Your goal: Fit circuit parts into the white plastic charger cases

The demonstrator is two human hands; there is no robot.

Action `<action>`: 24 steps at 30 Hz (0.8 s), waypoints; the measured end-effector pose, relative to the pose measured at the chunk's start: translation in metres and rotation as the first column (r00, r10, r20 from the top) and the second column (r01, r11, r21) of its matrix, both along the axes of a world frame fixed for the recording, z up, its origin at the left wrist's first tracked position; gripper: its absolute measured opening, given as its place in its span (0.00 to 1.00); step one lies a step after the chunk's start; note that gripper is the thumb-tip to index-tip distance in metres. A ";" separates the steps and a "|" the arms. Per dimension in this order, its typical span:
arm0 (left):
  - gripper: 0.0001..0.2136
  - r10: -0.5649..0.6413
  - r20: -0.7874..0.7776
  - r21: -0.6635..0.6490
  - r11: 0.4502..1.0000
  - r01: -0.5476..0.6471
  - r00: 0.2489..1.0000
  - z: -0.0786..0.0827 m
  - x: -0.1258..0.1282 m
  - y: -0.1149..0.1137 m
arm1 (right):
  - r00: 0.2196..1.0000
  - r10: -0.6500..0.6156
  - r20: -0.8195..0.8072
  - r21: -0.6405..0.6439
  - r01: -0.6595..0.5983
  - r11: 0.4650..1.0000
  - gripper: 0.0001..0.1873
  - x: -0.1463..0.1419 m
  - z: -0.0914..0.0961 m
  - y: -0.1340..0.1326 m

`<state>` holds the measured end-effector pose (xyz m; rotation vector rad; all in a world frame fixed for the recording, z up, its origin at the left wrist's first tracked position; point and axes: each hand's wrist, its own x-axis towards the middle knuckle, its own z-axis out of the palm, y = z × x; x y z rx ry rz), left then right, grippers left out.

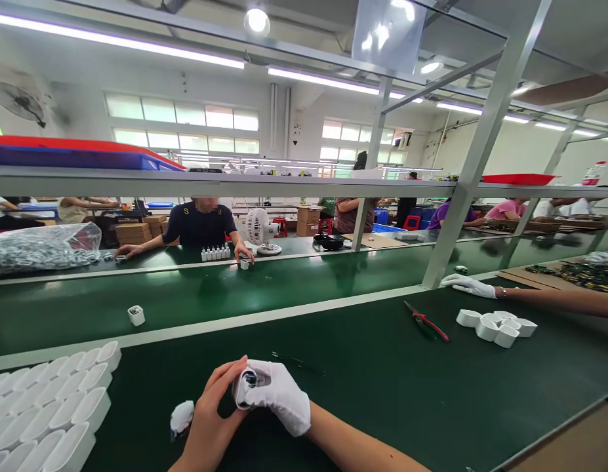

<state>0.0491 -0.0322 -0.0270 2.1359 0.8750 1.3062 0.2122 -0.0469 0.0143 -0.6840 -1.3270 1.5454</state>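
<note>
Both my hands meet low in the middle over the green table. My bare left hand (212, 413) curls its fingers round a small white plastic housing (243, 385) with a dark inside. My right hand (279, 395), in a white glove, grips the same housing from the right. A small white piece (182, 416) lies on the table just left of my left wrist. Rows of white oval housings (52, 410) lie packed together at the lower left.
A green conveyor belt (294, 282) carries one white housing (136, 315). Red-handled cutters (428, 322) and a cluster of white housings (496, 326) lie to the right, near a co-worker's gloved hand (468, 285). A person sits opposite by small white parts (216, 252) and a fan (261, 231).
</note>
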 end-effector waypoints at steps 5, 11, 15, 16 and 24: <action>0.21 0.004 0.049 0.033 0.999 -0.005 0.999 -0.003 0.001 0.000 | 0.999 -0.019 -0.028 -0.012 0.019 1.000 0.21 -0.001 -0.002 -0.003; 0.22 -0.021 0.007 0.150 0.989 0.020 1.000 0.001 0.000 0.001 | 0.999 -0.035 -0.025 -0.002 0.035 0.999 0.22 -0.002 0.001 -0.007; 0.20 -0.002 0.029 0.160 0.987 -0.002 1.000 0.005 0.001 -0.001 | 0.993 -0.116 -0.016 -0.014 0.116 0.993 0.22 -0.005 0.000 -0.008; 0.20 -0.007 0.024 0.159 0.987 0.003 1.000 0.005 0.002 -0.001 | 0.990 -0.137 -0.014 -0.019 0.137 0.990 0.22 -0.006 0.000 -0.008; 0.19 -0.022 0.052 0.028 0.999 0.021 0.998 0.009 0.005 -0.007 | 0.976 -0.219 -0.016 -0.050 0.218 0.975 0.22 -0.013 0.007 -0.012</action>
